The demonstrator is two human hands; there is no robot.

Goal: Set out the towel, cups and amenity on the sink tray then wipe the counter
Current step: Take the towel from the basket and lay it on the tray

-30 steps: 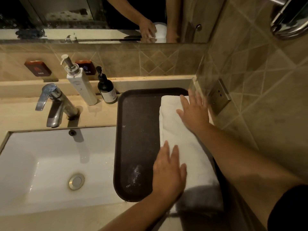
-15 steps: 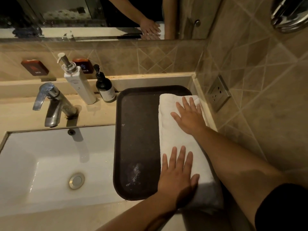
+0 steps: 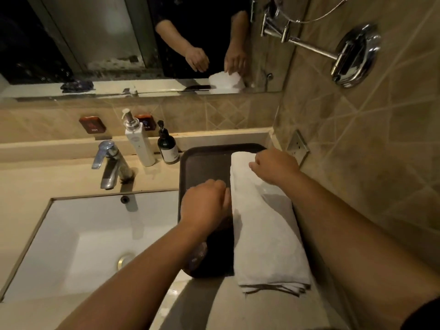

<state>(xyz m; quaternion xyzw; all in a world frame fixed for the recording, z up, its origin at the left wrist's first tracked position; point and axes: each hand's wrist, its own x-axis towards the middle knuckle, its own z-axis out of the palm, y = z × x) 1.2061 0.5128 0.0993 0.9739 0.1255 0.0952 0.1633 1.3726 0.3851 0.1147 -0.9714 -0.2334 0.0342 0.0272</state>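
A folded white towel [image 3: 266, 234] lies lengthwise along the right side of the dark tray [image 3: 204, 167]; its near end hangs past the tray's front edge. My right hand [image 3: 273, 166] is raised over the towel's far end with fingers bent down onto it; whether it grips the cloth is hidden. My left hand [image 3: 204, 203] hovers over the tray, just left of the towel's edge, fingers loosely curled and holding nothing. No cups or amenity are in view.
The white sink basin [image 3: 95, 246] and chrome tap [image 3: 109, 167] lie to the left. A white pump bottle [image 3: 138, 141] and a dark pump bottle [image 3: 167, 148] stand behind the tray. The tiled wall with a socket [image 3: 297, 146] is close on the right, with a mirror above.
Both hands were pressed flat on the towel; now they are lifted with fingers curled. The left hand moved off the towel to its left, over the tray. The camera view pulled back.
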